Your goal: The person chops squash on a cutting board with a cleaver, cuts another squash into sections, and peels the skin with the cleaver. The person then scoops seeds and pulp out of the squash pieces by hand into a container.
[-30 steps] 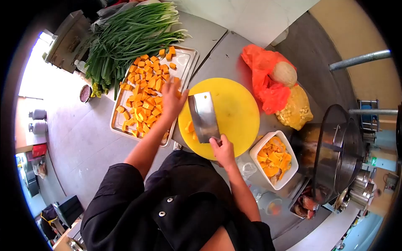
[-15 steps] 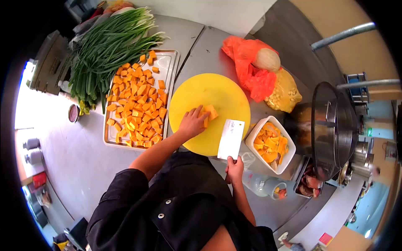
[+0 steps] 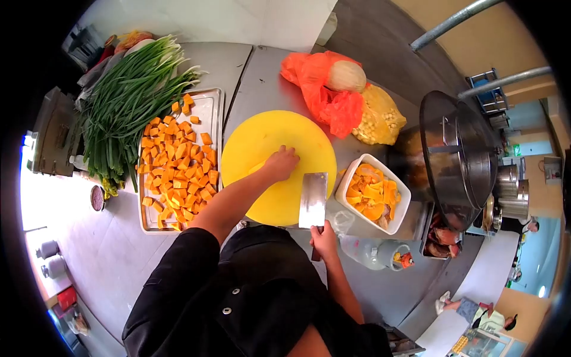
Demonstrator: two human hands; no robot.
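Observation:
My left hand [image 3: 282, 164] is closed over the middle of the round yellow cutting board [image 3: 250, 143], its fingers curled. It covers the spot where orange pumpkin pieces lay a moment ago; the pieces are now hidden beneath it. My right hand [image 3: 324, 241] grips the handle of a cleaver [image 3: 313, 199], whose broad blade lies flat-looking over the board's right front edge. Left of the board, a metal tray [image 3: 215, 107] carries many pumpkin cubes [image 3: 178, 163]. Pumpkin peelings [image 3: 372, 193] fill a white rectangular container [image 3: 400, 213] to the right.
Green onions [image 3: 128, 101] lie behind the tray. At the back right are a red plastic bag [image 3: 321, 89] and a yellow bag [image 3: 380, 119] of pale pieces. A large dark pot [image 3: 458, 154] stands right; a clear plastic jar [image 3: 369, 253] lies nearer me.
My left hand has moved rightward across the board, over the pumpkin pieces, which have gone from sight. The cleaver stays near the board's edge. The whole view has shifted slightly.

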